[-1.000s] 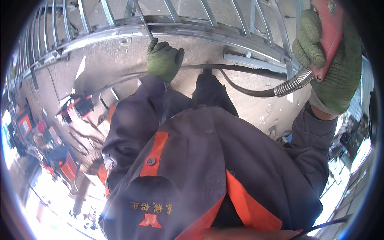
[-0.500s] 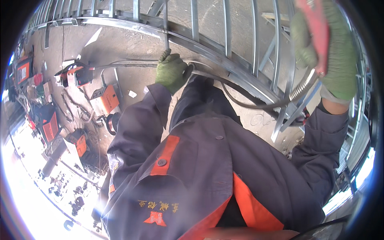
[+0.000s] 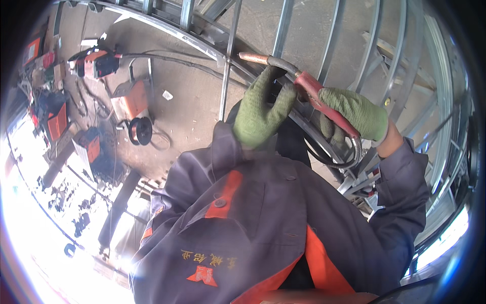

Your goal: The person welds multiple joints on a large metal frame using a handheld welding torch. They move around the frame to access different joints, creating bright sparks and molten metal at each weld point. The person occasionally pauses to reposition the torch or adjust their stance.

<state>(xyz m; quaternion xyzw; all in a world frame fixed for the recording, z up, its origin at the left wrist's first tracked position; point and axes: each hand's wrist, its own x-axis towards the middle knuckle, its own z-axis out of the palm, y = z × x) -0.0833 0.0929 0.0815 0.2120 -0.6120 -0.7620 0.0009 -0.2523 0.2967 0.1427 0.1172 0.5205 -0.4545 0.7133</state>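
Note:
A red-handled welding gun (image 3: 338, 117) is gripped in my right hand (image 3: 357, 111), which wears a green glove. Its bent neck and copper-coloured nozzle (image 3: 254, 58) point to the upper left, over the metal frame (image 3: 304, 119). My left hand (image 3: 258, 116), also gloved in green, has thumb and fingers spread in a V. Its fingertips are just below the gun's neck; whether they touch it I cannot tell. Left of that hand, a thin metal bar (image 3: 229, 68) crosses the frame's long rail. From the handle's rear end, the gun's cable (image 3: 349, 163) curves down past a spring sleeve.
Several upright slats of the frame (image 3: 331, 38) spread across the top and right. On the floor at left are an orange-and-black machine (image 3: 96, 63), an orange box (image 3: 132, 99) and a wire spool (image 3: 140, 131). A cable (image 3: 172, 58) runs along the floor towards the frame.
My right hand has brought the welding gun down and left from the upper right. My left hand has let go of the metal bar and moved right, beside the gun's neck.

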